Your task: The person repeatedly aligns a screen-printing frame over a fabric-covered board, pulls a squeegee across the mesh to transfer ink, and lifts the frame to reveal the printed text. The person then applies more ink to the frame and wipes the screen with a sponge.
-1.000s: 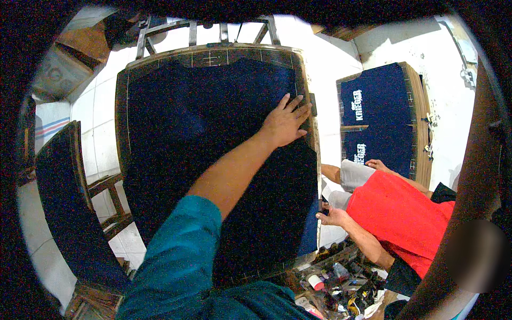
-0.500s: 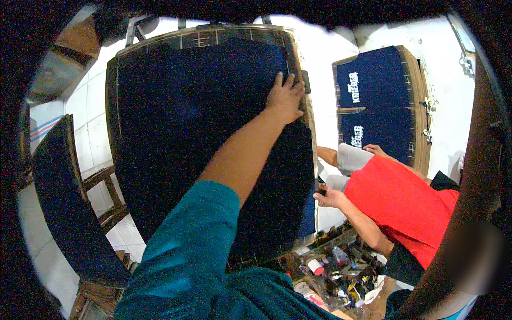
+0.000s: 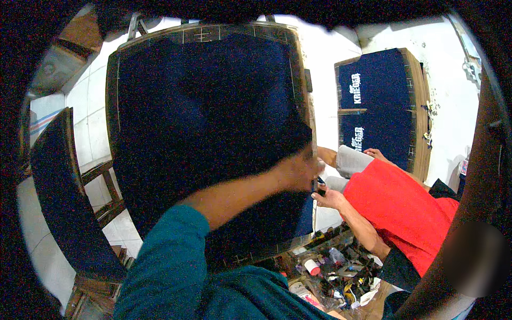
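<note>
A large dark navy fabric panel lies flat on a wooden board with pale alignment marks along its edge. My left hand is at the panel's right edge, smeared by motion. Its fingers do not show clearly, so I cannot tell whether it holds anything. My left forearm crosses the lower part of the fabric. Just beside it, a co-worker's hand holds a small dark object whose kind I cannot make out. My right hand is not in view.
A co-worker in a red top sits close at the right. Beyond stands another board with navy panels bearing white print. A box of small clutter lies at lower right, including a red-and-white container. Another dark panel leans at left.
My left hand has moved down along the panel's right edge, toward the co-worker's hand. It was spread flat on the fabric near the upper right and is now blurred.
</note>
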A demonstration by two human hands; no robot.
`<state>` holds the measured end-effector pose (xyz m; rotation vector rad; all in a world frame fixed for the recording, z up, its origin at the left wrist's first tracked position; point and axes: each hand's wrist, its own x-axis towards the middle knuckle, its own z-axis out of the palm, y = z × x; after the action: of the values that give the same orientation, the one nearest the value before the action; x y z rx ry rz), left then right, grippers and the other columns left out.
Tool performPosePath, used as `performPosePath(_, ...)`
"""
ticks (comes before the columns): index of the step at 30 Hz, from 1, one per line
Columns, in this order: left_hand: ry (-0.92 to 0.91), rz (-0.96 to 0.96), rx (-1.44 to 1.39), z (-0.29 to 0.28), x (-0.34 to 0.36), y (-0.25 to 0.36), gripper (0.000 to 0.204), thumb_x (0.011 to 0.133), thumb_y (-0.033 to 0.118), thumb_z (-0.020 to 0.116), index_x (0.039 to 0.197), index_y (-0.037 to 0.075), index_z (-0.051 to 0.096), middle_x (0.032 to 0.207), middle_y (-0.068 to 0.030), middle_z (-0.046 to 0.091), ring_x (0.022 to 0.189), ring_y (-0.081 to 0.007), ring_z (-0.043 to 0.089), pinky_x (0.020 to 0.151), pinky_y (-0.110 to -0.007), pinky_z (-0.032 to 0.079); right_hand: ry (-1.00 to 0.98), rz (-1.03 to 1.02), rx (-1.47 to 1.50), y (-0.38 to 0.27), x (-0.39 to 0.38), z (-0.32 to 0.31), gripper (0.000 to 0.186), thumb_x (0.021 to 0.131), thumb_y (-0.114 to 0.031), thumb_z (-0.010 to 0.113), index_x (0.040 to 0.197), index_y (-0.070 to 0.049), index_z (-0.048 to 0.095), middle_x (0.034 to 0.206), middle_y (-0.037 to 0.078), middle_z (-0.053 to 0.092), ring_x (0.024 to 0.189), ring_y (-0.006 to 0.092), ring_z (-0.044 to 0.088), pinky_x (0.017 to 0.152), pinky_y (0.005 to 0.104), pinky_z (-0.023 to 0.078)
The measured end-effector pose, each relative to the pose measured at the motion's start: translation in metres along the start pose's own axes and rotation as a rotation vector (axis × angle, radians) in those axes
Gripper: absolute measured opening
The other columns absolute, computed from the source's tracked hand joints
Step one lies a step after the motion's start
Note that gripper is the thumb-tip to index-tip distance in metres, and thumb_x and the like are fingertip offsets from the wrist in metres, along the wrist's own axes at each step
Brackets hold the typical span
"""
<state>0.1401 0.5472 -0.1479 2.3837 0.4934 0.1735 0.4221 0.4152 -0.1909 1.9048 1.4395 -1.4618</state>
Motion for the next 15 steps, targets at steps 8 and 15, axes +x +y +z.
performPosePath(8,0.134,0.154,0.235,0.096,-0.036,0.036,0.091,0.080,0.057,0.076,0.145,-0.002,0.051,0.157,-0.0161,0.043,0.155,-0.0319,0.023,0.129,-0.054,0.007,0.117,-0.332,-0.069,-0.187,-0.103,-0.079,0.058,0.086,-0.063,0.073,0.095,-0.006,0.066,0.081,0.008,0.063,0.080,0.0227,0.062,0.082,0.0418,0.050)
performPosePath(15,0.180,0.169,0.100,0.039,-0.064,0.046,0.098,0.085,0.050,0.074,0.158,0.002,0.030,0.166,-0.0187,0.028,0.157,-0.0392,0.015,0.126,-0.060,0.009,0.435,-0.976,-0.222,-0.438,-0.224,-0.176,0.061,0.083,-0.063,0.075,0.091,-0.003,0.069,0.083,0.011,0.068,0.079,0.0226,0.065,0.077,0.0400,0.053)
